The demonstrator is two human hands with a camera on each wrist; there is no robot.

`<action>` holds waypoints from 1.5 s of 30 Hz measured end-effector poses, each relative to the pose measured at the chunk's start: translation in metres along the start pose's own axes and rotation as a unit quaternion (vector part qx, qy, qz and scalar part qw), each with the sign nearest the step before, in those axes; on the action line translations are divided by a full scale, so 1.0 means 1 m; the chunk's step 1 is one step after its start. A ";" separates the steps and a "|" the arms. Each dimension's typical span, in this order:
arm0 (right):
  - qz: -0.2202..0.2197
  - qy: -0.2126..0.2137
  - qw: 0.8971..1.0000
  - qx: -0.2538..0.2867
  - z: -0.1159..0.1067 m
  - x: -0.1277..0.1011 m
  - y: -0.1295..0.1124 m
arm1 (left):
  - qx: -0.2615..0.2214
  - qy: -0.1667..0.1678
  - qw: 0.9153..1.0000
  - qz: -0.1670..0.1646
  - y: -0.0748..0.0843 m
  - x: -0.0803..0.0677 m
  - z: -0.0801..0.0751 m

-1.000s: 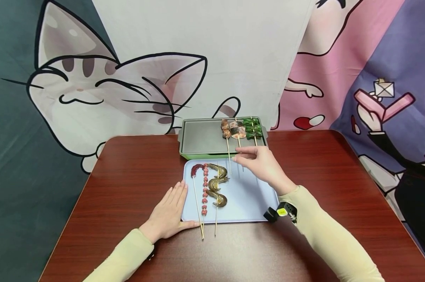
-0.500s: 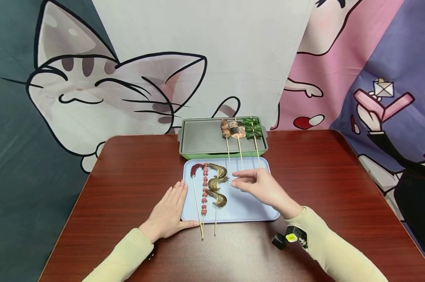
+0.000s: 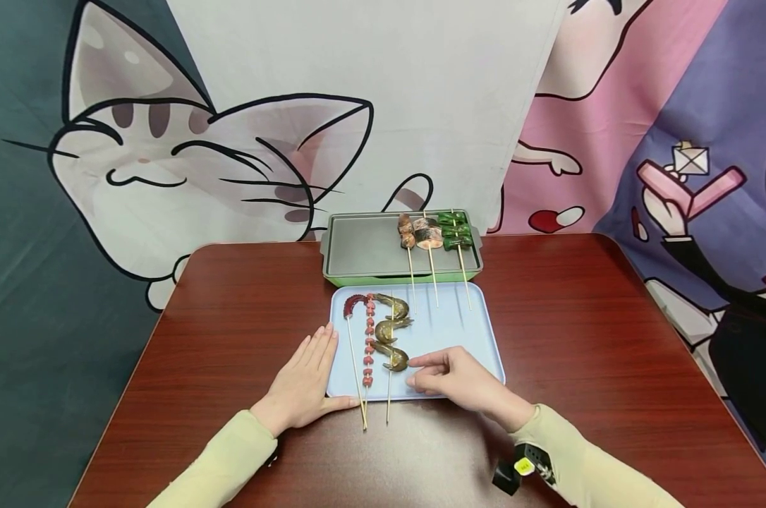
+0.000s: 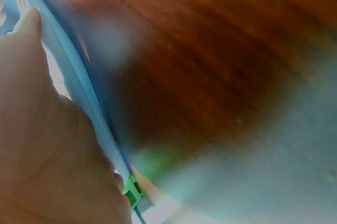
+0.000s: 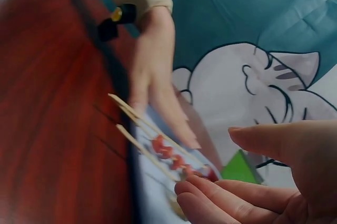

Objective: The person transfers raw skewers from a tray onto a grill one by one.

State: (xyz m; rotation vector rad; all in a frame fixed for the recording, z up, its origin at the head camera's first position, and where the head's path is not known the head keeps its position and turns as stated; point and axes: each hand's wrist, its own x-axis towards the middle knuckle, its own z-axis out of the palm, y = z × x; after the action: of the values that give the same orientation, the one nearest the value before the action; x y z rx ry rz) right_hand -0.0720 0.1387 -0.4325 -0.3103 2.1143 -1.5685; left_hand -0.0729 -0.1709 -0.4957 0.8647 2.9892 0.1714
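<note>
Six skewers are counted: at centre, on the blue tray (image 3: 449, 335), one shrimp skewer (image 3: 388, 331) bearing three shrimp, one red-bead skewer (image 3: 369, 342) and one dark-red skewer (image 3: 350, 307); above, on the grill pan (image 3: 364, 247), one brown-meat skewer (image 3: 406, 231), one fish skewer (image 3: 428, 233) and one green skewer (image 3: 456, 231). The tray's left edge is touched by the left hand (image 3: 303, 384), fingers straight. Nothing is held by the right hand (image 3: 462, 381), its thumb and fingers parted beside the lowest shrimp; whether that is touched cannot be told. In the left wrist view the desk (image 3: 230, 339) is blurred and the left hand's fingers are cut off; in the right, the shrimp are mostly hidden.
</note>
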 end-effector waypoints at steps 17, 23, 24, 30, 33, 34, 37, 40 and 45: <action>0.063 -0.064 0.985 0.149 0.039 -0.002 0.029 | -0.005 -0.003 1.000 -0.005 0.000 0.000 0.001; 0.073 -0.049 0.976 0.199 0.050 0.001 0.033 | 0.000 -0.005 1.000 -0.004 0.001 0.000 0.000; 0.072 -0.043 0.975 0.205 0.052 0.002 0.034 | 0.000 -0.005 1.000 -0.004 0.001 0.000 0.000; 0.068 -0.016 0.969 0.235 0.057 0.002 0.036 | -0.001 -0.003 1.000 -0.003 0.000 0.000 0.001; 0.070 -0.012 0.966 0.247 0.057 0.003 0.037 | 0.003 0.001 1.000 -0.001 0.000 0.000 0.001; 0.072 -0.012 0.966 0.250 0.057 0.003 0.037 | 0.002 0.002 1.000 0.000 0.000 0.000 0.001; 0.074 -0.013 0.964 0.256 0.057 0.003 0.037 | 0.001 0.003 1.000 0.000 0.000 0.000 0.001; 0.073 -0.015 0.962 0.262 0.056 0.002 0.036 | -0.005 0.004 1.000 -0.001 0.000 0.000 0.001; 0.070 -0.011 0.961 0.268 0.054 0.000 0.035 | -0.007 0.004 1.000 -0.002 0.000 0.000 0.001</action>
State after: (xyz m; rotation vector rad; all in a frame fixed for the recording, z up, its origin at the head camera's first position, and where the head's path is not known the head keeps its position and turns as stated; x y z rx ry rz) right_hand -0.0410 0.1043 -0.4775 0.0110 1.5688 -1.9547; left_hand -0.0727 -0.1704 -0.4970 0.8587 2.9932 0.1951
